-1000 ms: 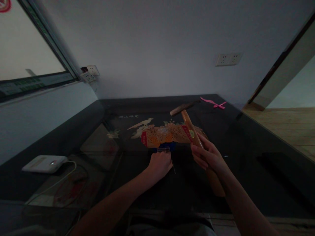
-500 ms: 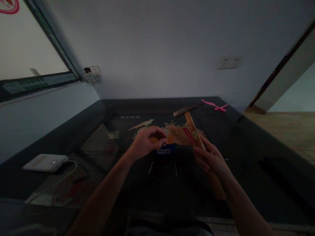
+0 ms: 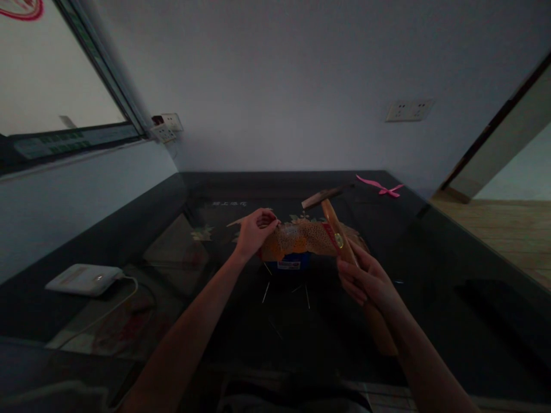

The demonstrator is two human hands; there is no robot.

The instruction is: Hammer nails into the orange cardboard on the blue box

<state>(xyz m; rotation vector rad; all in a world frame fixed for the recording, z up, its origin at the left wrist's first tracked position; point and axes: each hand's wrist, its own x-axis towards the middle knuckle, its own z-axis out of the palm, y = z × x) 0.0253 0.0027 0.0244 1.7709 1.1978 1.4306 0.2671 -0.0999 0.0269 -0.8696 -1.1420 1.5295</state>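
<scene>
A hammer (image 3: 330, 213) with a wooden handle is gripped by my right hand (image 3: 365, 275), its dark metal head raised at the upper left end. My left hand (image 3: 258, 229) is closed in a pinch at the far left edge of a brown and orange patterned piece (image 3: 297, 238). Whatever its fingertips hold is too small to make out. The patterned piece lies over a blue box-like object (image 3: 293, 263) with a white label. Several thin nail-like pins, one at the left (image 3: 266, 292) and one at the right (image 3: 307, 296), lie in front of it.
A white power bank (image 3: 84, 280) with a cable lies on the left of the dark glossy table (image 3: 241, 344). A pink ribbon (image 3: 387, 190) rests at the far right. Along the right side is a flat black object (image 3: 495, 310). A wall stands behind the table.
My left hand has moved back and slightly left, from over the middle of the patterned piece to its far edge. The hammer stays raised in my right hand, nearly unmoved.
</scene>
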